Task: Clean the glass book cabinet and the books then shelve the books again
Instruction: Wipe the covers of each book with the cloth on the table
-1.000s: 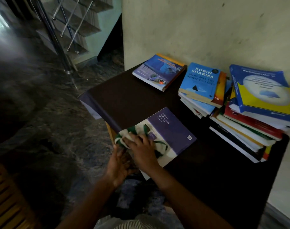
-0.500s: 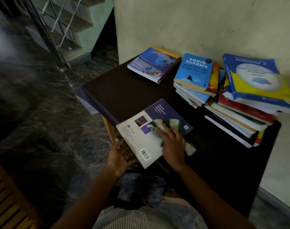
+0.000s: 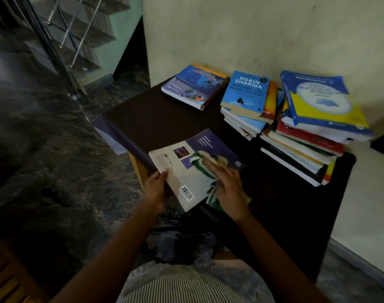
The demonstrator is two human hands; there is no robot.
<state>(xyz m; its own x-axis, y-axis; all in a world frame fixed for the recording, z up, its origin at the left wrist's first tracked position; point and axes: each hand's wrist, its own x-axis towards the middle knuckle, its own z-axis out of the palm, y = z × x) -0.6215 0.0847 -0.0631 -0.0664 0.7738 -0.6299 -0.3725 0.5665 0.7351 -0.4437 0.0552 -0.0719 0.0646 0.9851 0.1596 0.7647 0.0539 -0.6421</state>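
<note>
cloth is sweeping back across the book, which is lying at the table corner. right hand is pressing it flat-fingered; left hand, loose a moment ago, is now pinching the book's edge. this cover is probably nearing done.

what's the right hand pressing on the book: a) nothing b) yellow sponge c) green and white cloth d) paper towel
c: the right hand lies flat on a green and white cloth on the book, whose edge the left hand grips.
</note>
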